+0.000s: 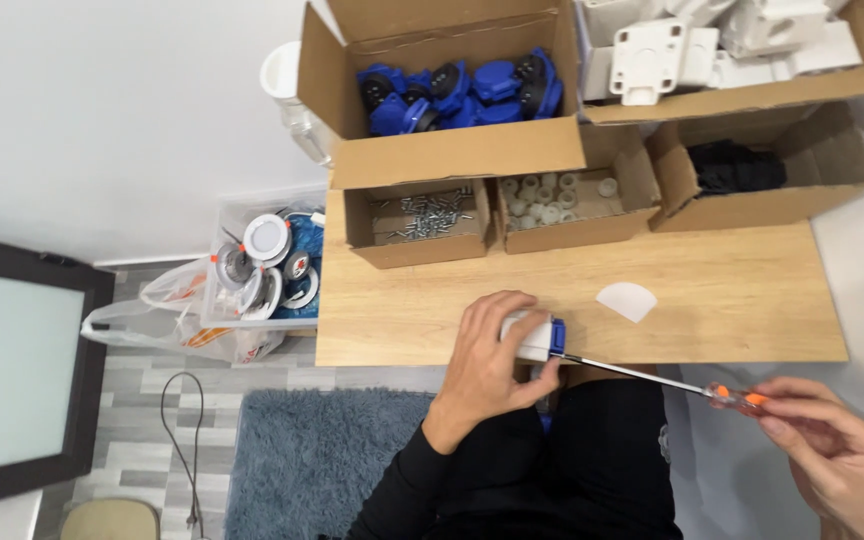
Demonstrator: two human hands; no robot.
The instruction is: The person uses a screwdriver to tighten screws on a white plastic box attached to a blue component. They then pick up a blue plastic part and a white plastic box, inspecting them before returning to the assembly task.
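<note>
- Two hands busy at the near edge of the wooden table point(732, 300): the left hand point(487, 360) is wrapped around a small white and blue socket part point(540, 337), fingers curled tight over the top so only its right end pokes out.
- The right hand point(837, 450) pinches the orange handle of a long screwdriver point(652, 376) down at the near right, and the thin shaft runs left and slightly far, with the tip meeting the blue end of the part.
- So the part sits just off the table edge, above the person's lap, fully in the left grip, with the driver coming in from the right side.
- What I'd worry about: that shaft is long and held way back at the handle, so if the tip slips off it could jab the left fingers, which are right beside it.
- Also the part hangs over dark trousers, not the table, so any loose screw dropping out probably ends up on the blue rug point(322, 460).
- Far side of the table has open cardboard boxes: screws point(422, 215), white plugs point(550, 198), blue parts point(462, 90), white housings point(672, 50), something black point(737, 165).
- A small white piece point(627, 300) lies alone on the table, near the part but not touching.
</note>
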